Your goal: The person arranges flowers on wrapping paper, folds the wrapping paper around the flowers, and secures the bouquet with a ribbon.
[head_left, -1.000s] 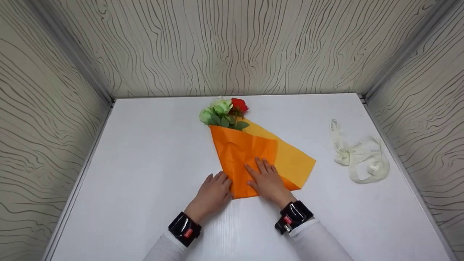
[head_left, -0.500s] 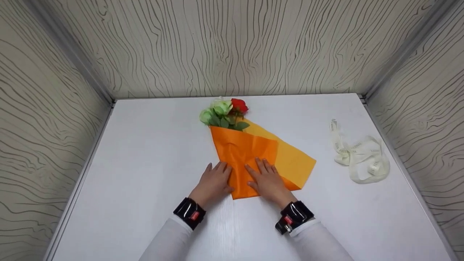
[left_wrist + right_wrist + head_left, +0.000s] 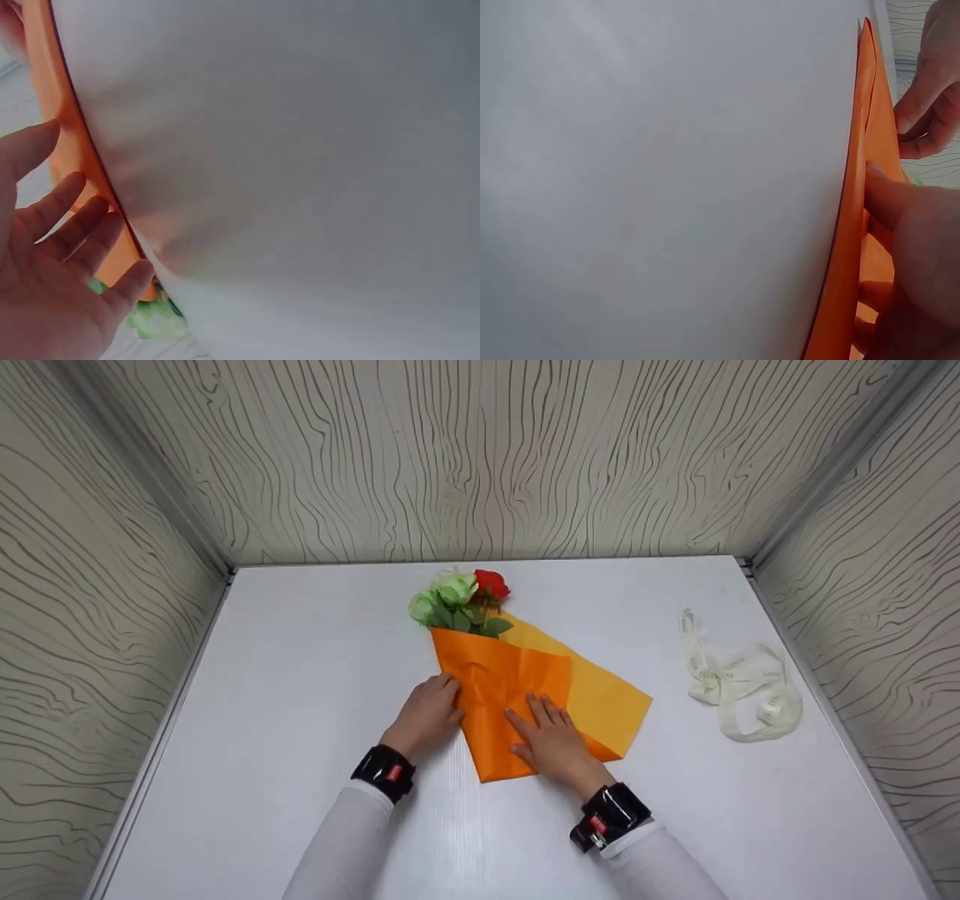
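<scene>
A bouquet lies on the white table, its pale green roses [image 3: 456, 587] and one red rose [image 3: 491, 583] showing past the top of orange wrapping paper [image 3: 480, 660]. The paper is folded over the stems, which it hides; a lighter yellow-orange flap [image 3: 607, 701] spreads out to the right. My left hand [image 3: 424, 712] is at the paper's left edge, and the left wrist view shows its fingers [image 3: 97, 247] loosely extended against that edge. With fingers spread, my right hand [image 3: 555, 746] presses flat on the lower part of the paper.
A loose cream ribbon [image 3: 771, 706] with printed lettering lies in a tangle at the table's right side. Wood-grain patterned walls [image 3: 480, 457] enclose the white table [image 3: 300, 675] at the back and both sides.
My left hand has slid up along the paper's left edge, toward the flowers. My right hand stays pressed in the same spot. The head view has shifted slightly.
</scene>
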`<state>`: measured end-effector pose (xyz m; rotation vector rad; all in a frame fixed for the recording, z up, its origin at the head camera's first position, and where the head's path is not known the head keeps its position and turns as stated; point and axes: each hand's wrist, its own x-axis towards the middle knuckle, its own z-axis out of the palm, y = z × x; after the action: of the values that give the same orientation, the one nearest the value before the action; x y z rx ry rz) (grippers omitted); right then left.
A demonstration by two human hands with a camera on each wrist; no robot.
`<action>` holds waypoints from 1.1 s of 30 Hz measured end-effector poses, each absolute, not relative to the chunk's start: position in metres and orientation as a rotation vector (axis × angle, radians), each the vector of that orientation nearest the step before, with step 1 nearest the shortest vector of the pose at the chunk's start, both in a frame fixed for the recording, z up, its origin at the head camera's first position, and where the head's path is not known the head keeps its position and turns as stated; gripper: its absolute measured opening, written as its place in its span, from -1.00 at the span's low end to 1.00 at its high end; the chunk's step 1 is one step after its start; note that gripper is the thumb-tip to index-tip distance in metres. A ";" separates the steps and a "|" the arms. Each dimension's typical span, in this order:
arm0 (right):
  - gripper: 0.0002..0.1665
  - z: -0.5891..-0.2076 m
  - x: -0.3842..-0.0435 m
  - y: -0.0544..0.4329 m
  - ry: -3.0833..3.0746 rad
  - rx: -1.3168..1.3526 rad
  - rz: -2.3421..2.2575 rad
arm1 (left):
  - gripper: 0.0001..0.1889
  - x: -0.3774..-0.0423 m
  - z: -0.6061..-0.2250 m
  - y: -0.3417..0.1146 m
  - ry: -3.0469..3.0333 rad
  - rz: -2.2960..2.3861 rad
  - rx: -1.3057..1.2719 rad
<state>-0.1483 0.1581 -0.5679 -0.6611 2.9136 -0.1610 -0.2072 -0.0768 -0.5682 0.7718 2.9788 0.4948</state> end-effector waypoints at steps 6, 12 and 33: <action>-0.31 -0.569 -0.148 0.159 2.900 -0.651 -0.205 | -0.68 -0.233 -0.572 -0.083 3.054 0.448 0.661; -0.31 -0.569 -0.147 0.158 2.893 -0.646 -0.238 | -0.57 -0.250 -0.572 -0.089 3.061 0.420 0.540; -0.33 -0.571 -0.147 0.162 2.889 -0.653 -0.247 | -0.23 -0.264 -0.563 -0.089 2.918 0.257 0.334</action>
<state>-0.1475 0.1618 -0.5709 -0.6530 2.8886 -0.2470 -0.2638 -0.0888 -0.5629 0.3345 2.9183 0.2571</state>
